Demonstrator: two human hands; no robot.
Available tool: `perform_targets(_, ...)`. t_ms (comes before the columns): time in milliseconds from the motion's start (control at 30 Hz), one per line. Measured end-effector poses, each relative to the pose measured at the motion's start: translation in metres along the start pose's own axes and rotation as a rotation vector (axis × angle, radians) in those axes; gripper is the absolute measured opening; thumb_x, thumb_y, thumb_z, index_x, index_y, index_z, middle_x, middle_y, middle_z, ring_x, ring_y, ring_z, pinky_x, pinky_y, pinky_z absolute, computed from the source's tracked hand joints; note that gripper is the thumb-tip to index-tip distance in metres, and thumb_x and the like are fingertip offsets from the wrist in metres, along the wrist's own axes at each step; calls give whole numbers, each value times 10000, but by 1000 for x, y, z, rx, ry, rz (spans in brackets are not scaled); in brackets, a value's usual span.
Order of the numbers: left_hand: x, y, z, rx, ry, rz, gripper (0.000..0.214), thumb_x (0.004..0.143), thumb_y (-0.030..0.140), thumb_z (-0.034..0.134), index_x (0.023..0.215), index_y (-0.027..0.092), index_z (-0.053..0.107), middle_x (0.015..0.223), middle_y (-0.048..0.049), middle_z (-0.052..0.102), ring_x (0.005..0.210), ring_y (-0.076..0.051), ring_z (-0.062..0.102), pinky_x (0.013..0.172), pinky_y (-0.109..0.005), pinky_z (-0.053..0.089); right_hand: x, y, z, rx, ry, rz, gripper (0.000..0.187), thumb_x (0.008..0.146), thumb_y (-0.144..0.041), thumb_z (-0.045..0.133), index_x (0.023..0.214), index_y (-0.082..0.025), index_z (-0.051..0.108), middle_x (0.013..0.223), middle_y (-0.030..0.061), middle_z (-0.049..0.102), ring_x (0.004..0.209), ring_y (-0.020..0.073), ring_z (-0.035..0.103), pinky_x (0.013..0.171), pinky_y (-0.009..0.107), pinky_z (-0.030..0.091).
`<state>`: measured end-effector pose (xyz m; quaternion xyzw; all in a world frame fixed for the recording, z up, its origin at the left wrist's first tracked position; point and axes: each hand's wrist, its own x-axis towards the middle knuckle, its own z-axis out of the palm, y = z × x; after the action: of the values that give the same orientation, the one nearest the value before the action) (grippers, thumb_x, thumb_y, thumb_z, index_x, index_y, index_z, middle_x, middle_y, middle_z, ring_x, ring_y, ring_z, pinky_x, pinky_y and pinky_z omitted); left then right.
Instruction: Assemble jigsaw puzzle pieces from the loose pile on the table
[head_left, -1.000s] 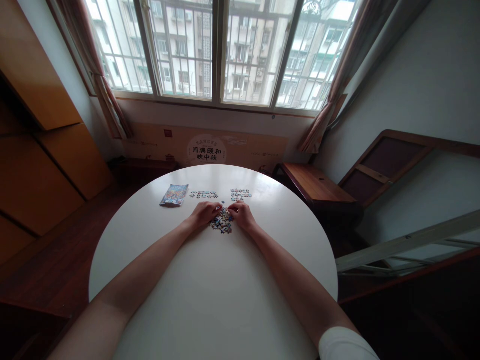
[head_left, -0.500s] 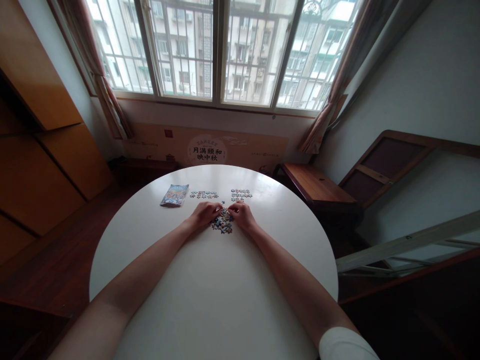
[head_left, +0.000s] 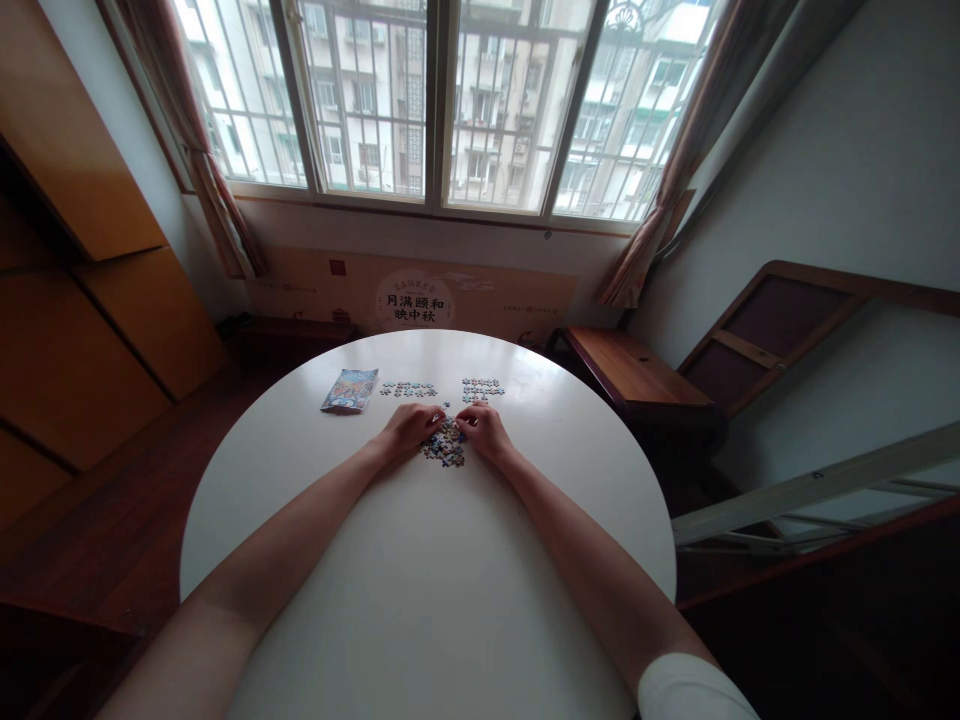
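Little change is seen: the jigsaw-piece pile (head_left: 448,454) on the desk (head_left: 420,600) is still flanked by the left hand (head_left: 411,425) and right hand (head_left: 484,428), kept slightly apart, fingers curled. Whether anything is pinched cannot be told, so no advance can be judged.

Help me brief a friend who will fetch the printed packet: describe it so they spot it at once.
Find the white table with the curved edge, below the barred window. On its far part, look left of the left hand, just past the small rows of puzzle pieces. The packet is the one large, flat, blue-and-orange rectangle beside those tiny loose shapes.
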<state>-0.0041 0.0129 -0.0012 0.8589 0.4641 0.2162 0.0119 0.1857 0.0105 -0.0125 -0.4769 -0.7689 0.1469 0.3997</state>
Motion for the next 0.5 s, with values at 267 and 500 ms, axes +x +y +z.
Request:
perform_targets(267, 0, 1, -1, 24, 3, 15, 244, 847, 317, 452, 897, 218, 669, 759, -36, 679, 687, -149, 601, 632, -215, 380, 0, -3, -2, 6, 0, 4, 100, 731, -154, 591, 717, -156, 690, 723, 24, 576, 658, 117, 532, 658, 229, 430)
perform_targets(500, 0, 1, 0, 22, 4, 11, 250, 847, 327, 450, 899, 217, 669, 746, -34, 674, 682, -146, 599, 613, -212, 369, 0, -5, -3, 5, 0, -5, 107, 730, -141, 582, 715, -150, 687, 717, 26, 572, 657, 119, 531, 653, 227, 428)
